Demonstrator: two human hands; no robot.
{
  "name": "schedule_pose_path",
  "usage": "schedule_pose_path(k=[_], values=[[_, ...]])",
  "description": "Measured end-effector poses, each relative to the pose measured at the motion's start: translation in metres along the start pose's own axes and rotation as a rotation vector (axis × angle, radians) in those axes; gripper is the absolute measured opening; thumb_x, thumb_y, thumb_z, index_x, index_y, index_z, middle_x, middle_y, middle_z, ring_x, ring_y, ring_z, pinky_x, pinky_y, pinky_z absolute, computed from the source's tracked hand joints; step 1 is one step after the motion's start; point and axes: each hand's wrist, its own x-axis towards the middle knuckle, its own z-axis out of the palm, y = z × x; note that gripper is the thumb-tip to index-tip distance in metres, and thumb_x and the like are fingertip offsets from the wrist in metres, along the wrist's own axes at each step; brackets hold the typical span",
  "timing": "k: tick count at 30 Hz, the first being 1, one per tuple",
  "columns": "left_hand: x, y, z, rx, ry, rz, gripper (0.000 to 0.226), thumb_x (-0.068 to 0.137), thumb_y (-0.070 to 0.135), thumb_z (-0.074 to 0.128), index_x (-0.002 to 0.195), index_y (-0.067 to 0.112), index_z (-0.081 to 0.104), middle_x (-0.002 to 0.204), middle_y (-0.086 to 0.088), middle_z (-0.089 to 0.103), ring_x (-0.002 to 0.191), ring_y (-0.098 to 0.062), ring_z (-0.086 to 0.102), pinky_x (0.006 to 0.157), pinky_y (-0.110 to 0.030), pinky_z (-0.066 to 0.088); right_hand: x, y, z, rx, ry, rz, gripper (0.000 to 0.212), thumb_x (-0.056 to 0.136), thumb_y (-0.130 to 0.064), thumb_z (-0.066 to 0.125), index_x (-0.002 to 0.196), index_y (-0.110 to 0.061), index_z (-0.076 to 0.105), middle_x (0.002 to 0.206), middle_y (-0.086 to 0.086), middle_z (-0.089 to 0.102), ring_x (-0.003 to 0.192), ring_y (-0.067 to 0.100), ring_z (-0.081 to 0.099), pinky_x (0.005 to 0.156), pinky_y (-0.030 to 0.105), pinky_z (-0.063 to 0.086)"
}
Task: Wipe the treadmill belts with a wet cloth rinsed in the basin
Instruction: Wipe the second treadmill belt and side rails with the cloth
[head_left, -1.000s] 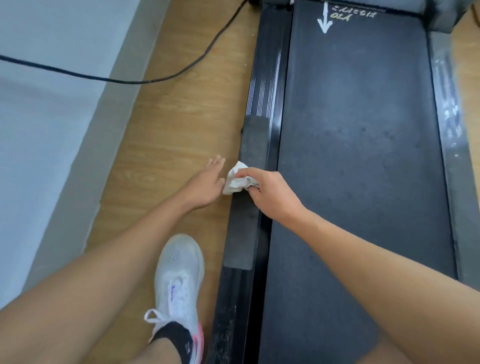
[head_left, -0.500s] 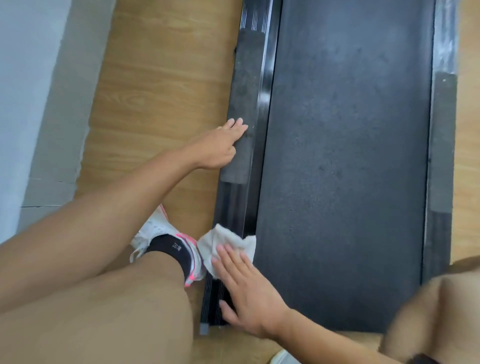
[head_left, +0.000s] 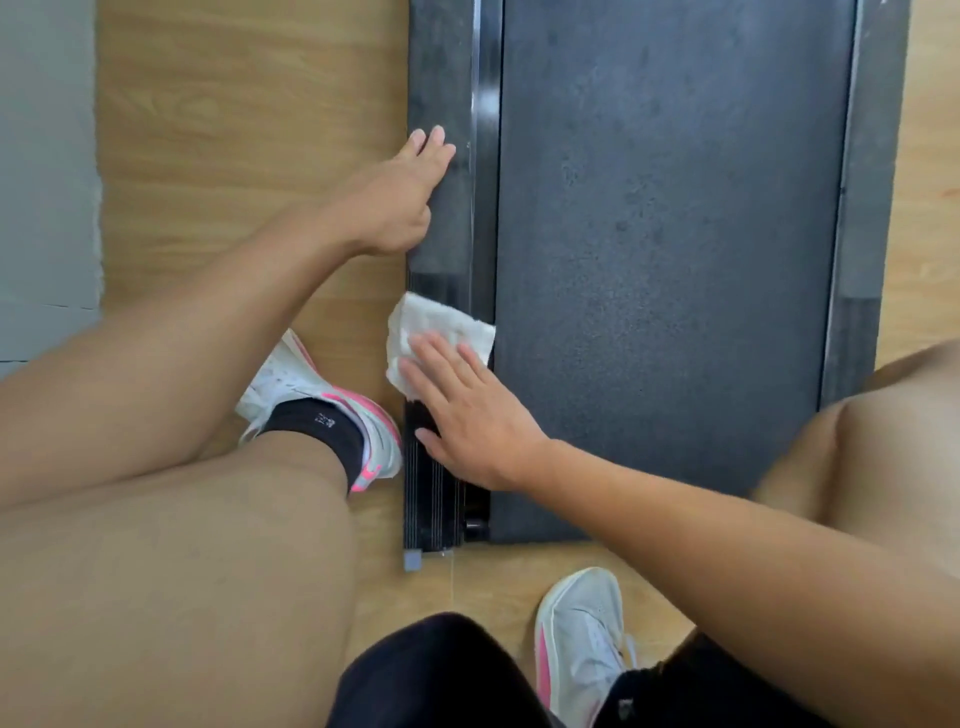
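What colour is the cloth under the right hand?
White; the cloth, pressed by the right hand, shows best in the head view.

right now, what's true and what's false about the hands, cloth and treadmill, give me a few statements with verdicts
1. The right hand presses the white cloth with straight fingers. True.
2. The white cloth lies mid treadmill belt. False: it lies on the left side rail, at the belt's edge.
3. The left hand rests on the left side rail, holding nothing. True.
4. Both shoes stand on the belt. False: both are on the wooden floor.
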Motion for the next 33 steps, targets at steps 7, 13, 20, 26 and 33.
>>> schedule_pose_path(k=[7,13,20,26,33], values=[[0.002,-0.002,-0.002,0.033,0.001,0.013,0.079,0.096,-0.006,0.033,0.167,0.01,0.003,0.175,-0.002,-0.011,0.162,-0.019,-0.007,0.129,-0.041,0.019,-0.077,-0.048,0.051,0.073,-0.156,-0.319,0.031,0.091,-0.016,0.035,0.107,-0.019,0.061,0.114,0.007,0.056,0.097,0.029,0.05,0.078,0.042,0.047],[0.001,0.002,0.008,0.046,0.013,-0.001,0.087,0.092,-0.009,0.034,0.165,0.008,-0.01,0.174,-0.004,-0.019,0.161,-0.02,-0.014,0.13,-0.035,0.012,-0.024,-0.002,0.015,-0.002,-0.143,-0.599,0.019,0.097,-0.012,0.047,0.11,-0.011,0.061,0.111,0.015,0.057,0.091,0.033,0.051,0.079,0.047,0.048],[-0.002,0.004,0.003,-0.032,0.035,-0.016,0.092,0.09,-0.01,0.037,0.167,0.014,-0.006,0.175,0.004,-0.012,0.16,-0.01,-0.01,0.125,-0.028,0.013,0.091,0.077,-0.076,-0.019,0.073,-0.058,0.029,0.091,-0.01,0.065,0.118,-0.007,0.056,0.104,0.016,0.053,0.082,0.024,0.037,0.066,0.047,0.053],[0.006,0.012,0.015,0.141,0.039,-0.047,0.093,0.092,0.021,0.048,0.166,0.008,-0.006,0.172,-0.003,-0.023,0.16,-0.018,-0.018,0.124,-0.042,0.034,0.071,0.16,-0.156,0.268,0.365,0.449,0.01,0.095,-0.018,0.062,0.103,-0.013,0.063,0.1,0.006,0.049,0.093,0.032,0.053,0.076,0.044,0.05],[0.012,0.016,-0.003,0.247,-0.14,-0.054,0.147,0.07,0.09,0.062,0.162,0.01,-0.019,0.167,-0.007,-0.033,0.157,-0.022,-0.025,0.131,-0.039,0.006,0.049,0.182,-0.104,0.504,0.15,0.628,0.015,0.102,-0.017,0.054,0.113,-0.028,0.056,0.113,-0.002,0.043,0.114,0.025,0.048,0.086,0.036,0.041]])
